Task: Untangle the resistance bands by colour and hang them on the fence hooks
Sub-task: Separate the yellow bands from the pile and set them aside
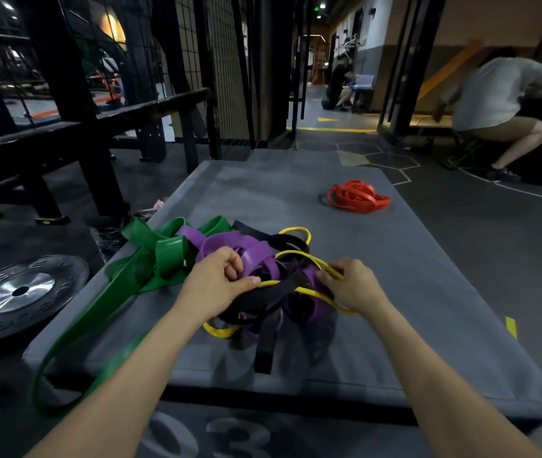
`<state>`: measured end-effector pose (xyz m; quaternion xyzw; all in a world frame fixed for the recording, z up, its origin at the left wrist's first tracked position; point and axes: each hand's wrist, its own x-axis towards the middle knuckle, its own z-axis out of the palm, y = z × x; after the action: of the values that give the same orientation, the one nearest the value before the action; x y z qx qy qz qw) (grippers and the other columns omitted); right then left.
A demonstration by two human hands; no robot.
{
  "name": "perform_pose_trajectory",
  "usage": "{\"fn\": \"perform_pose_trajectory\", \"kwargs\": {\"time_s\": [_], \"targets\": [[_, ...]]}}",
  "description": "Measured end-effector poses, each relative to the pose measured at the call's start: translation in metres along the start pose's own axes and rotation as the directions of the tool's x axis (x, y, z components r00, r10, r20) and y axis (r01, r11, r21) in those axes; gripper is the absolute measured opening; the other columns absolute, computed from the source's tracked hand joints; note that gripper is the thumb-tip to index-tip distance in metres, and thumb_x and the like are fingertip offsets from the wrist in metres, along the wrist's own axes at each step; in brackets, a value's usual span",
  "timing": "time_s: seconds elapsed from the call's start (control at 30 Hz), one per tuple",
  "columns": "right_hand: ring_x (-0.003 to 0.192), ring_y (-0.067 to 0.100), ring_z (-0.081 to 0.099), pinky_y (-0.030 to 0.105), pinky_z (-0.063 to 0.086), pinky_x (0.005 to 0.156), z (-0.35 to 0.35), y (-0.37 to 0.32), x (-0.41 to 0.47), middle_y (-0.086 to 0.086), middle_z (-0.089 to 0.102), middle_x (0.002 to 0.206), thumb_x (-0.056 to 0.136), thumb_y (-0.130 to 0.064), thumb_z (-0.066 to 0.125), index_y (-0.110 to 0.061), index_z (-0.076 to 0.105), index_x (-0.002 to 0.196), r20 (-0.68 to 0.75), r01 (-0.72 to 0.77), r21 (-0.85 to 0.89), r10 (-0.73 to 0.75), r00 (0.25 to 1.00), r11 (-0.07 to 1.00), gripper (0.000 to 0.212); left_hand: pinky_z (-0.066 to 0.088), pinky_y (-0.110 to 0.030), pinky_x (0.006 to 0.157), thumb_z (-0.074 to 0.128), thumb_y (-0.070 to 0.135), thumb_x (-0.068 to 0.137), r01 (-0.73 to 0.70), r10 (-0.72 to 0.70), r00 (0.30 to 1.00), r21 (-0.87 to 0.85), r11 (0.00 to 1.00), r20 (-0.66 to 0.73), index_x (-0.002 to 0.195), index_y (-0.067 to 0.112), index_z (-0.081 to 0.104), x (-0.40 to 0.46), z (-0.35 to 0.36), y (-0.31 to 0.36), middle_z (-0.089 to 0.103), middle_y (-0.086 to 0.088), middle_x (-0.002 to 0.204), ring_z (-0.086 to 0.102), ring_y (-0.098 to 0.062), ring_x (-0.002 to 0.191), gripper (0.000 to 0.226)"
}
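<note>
The tangle of green, purple and black bands point(230, 266) sits at six o'clock on the grey mat point(411, 276). The left hand point(216, 285) and right hand point(352, 285) each pinch the yellow band point(299, 256). Pulling it hard would probably tighten the knot, since black loops cross it. The red bands point(357, 196) lie apart at one o'clock. No containers show.

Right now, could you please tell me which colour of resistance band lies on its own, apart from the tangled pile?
The red bands: they lie coiled alone at the mat's far right, while green, purple, black and yellow are knotted together.
</note>
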<state>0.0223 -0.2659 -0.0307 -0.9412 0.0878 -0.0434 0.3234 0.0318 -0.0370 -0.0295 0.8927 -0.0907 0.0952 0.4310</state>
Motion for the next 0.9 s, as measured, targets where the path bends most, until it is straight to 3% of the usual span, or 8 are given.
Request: {"fn": "perform_pose_trajectory", "kwargs": {"time_s": [0.07, 0.17, 0.23, 0.33, 0.47, 0.6, 0.67, 0.9], "targets": [[0.069, 0.023, 0.044, 0.030, 0.032, 0.054, 0.001, 0.000, 0.002, 0.005, 0.046, 0.061, 0.086, -0.032, 0.062, -0.008, 0.049, 0.063, 0.047, -0.024, -0.010, 0.024, 0.999, 1.000, 0.035, 0.041, -0.031, 0.064, 0.083, 0.025, 0.064, 0.003, -0.003, 1.000, -0.013, 1.000, 0.007, 0.068, 0.021, 0.049, 0.000, -0.001, -0.001, 0.049, 0.006, 0.065, 0.044, -0.012, 0.058, 0.035], [0.067, 0.022, 0.044, 0.031, 0.040, 0.064, 0.003, 0.004, 0.006, 0.013, 0.048, 0.066, 0.082, -0.021, 0.068, 0.007, 0.061, 0.075, 0.156, -0.092, 0.262, 0.052, 0.986, 0.961, 0.030, 0.040, -0.028, 0.063, 0.085, 0.021, 0.062, -0.013, 0.013, 1.000, 0.011, 1.000, -0.002, 0.069, 0.024, 0.047, -0.002, -0.001, 0.001, 0.047, 0.007, 0.070, 0.042, -0.011, 0.059, 0.038], [0.068, 0.024, 0.049, 0.035, 0.045, 0.067, 0.003, 0.003, 0.003, 0.015, 0.053, 0.072, 0.084, -0.010, 0.066, 0.005, 0.062, 0.076, 0.210, -0.136, 0.529, 0.027, 0.977, 0.837, 0.018, 0.039, -0.023, 0.063, 0.085, 0.017, 0.061, -0.052, 0.053, 0.998, 0.046, 0.998, -0.023, 0.074, 0.027, 0.047, -0.005, -0.001, 0.005, 0.045, 0.009, 0.076, 0.042, -0.007, 0.062, 0.041], [0.050, 0.013, 0.058, 0.018, 0.046, 0.045, -0.008, -0.007, -0.003, 0.005, 0.063, 0.061, 0.091, -0.003, 0.053, -0.003, 0.061, 0.086, 0.172, -0.117, 0.818, -0.045, 0.984, 0.563, 0.010, 0.042, -0.025, 0.071, 0.083, 0.013, 0.062, -0.146, 0.148, 0.989, 0.081, 0.986, -0.017, 0.086, 0.028, 0.051, -0.009, 0.000, 0.010, 0.042, 0.014, 0.086, 0.046, -0.004, 0.073, 0.043], [0.041, 0.003, 0.053, 0.013, 0.040, 0.038, -0.025, -0.014, -0.005, -0.006, 0.062, 0.051, 0.093, 0.001, 0.044, -0.007, 0.060, 0.085, 0.008, 0.018, 0.957, -0.086, 0.996, 0.290, 0.019, 0.046, -0.030, 0.085, 0.082, 0.016, 0.064, -0.191, 0.194, 0.981, 0.114, 0.975, -0.016, 0.088, 0.029, 0.053, -0.011, 0.001, 0.012, 0.045, 0.007, 0.095, 0.052, -0.014, 0.088, 0.040], [0.042, 0.004, 0.051, 0.014, 0.039, 0.040, -0.034, -0.008, -0.001, -0.007, 0.060, 0.051, 0.093, -0.002, 0.044, -0.010, 0.059, 0.084, -0.100, 0.099, 0.990, 0.002, 0.995, 0.097, 0.020, 0.048, -0.037, 0.088, 0.075, 0.015, 0.074, -0.129, 0.132, 0.991, 0.115, 0.985, -0.021, 0.092, 0.025, 0.051, -0.013, 0.005, 0.014, 0.042, 0.005, 0.103, 0.055, -0.015, 0.093, 0.032], [0.042, 0.005, 0.051, 0.015, 0.041, 0.042, -0.034, -0.004, 0.001, -0.007, 0.060, 0.051, 0.093, -0.003, 0.044, -0.011, 0.060, 0.084, -0.097, 0.094, 0.994, 0.045, 0.994, 0.064, 0.020, 0.048, -0.035, 0.089, 0.070, 0.016, 0.079, -0.089, 0.091, 0.996, 0.106, 0.990, -0.010, 0.100, 0.021, 0.051, -0.013, 0.007, 0.015, 0.043, 0.005, 0.105, 0.056, -0.012, 0.094, 0.029], [0.041, 0.005, 0.052, 0.015, 0.042, 0.042, -0.030, 0.006, 0.001, -0.004, 0.063, 0.052, 0.092, -0.003, 0.047, -0.009, 0.063, 0.084, -0.026, 0.011, 0.978, 0.070, 0.997, 0.209, 0.019, 0.047, -0.042, 0.090, 0.053, 0.005, 0.086, -0.042, 0.059, 0.990, 0.134, 0.990, -0.126, 0.116, 0.011, 0.051, -0.007, 0.009, 0.010, 0.044, -0.007, 0.117, 0.058, -0.029, 0.097, 0.031]]}}
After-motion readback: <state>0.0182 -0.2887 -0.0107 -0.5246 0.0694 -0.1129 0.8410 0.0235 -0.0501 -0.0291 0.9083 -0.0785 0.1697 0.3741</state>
